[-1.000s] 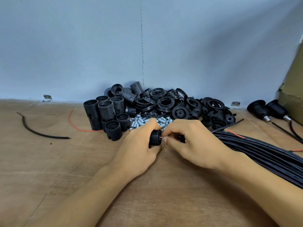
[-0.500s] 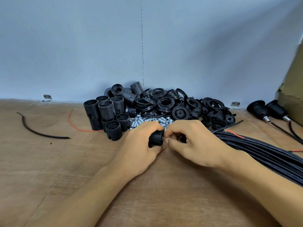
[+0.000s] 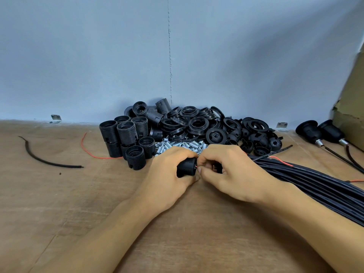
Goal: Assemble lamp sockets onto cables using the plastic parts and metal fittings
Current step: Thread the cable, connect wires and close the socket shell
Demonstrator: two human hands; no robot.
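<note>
now left hand [image 3: 167, 180] grips a black socket [image 3: 186, 167]; right hand [image 3: 230, 172] pinches its red wire [image 3: 196, 166].

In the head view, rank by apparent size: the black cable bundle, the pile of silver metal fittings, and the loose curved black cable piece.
1. Black cable bundle.
2-3. Loose curved black cable piece and silver metal fittings pile: similar extent, pile partly hidden, unranked.
</note>
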